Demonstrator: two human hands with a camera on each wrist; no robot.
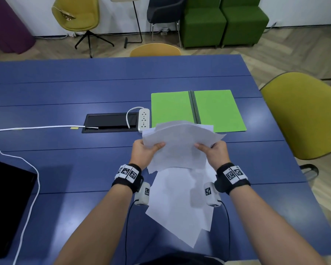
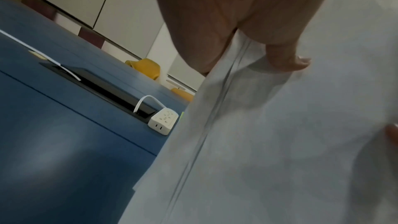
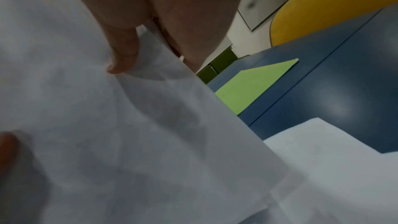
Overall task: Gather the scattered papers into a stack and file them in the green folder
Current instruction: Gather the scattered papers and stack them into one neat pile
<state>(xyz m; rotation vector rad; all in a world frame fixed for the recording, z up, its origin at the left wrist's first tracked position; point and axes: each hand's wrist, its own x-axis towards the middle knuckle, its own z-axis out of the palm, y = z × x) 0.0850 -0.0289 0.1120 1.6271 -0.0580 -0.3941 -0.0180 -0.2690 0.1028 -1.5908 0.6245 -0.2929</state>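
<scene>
Papers (image 1: 180, 150): thin matt white sheets. Green folder (image 1: 172, 108): smooth matt card. Table (image 1: 65, 88): smooth blue, slight sheen.

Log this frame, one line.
left hand: grips held papers | right hand: grips same | loose papers on table | green folder: open

The blue bench (image 1: 84, 88) carries an open green folder (image 1: 172, 108), a white power strip (image 1: 143, 119) just left of it, loose white papers (image 1: 176, 203) near the front edge, and a white cable (image 1: 27, 188).
</scene>
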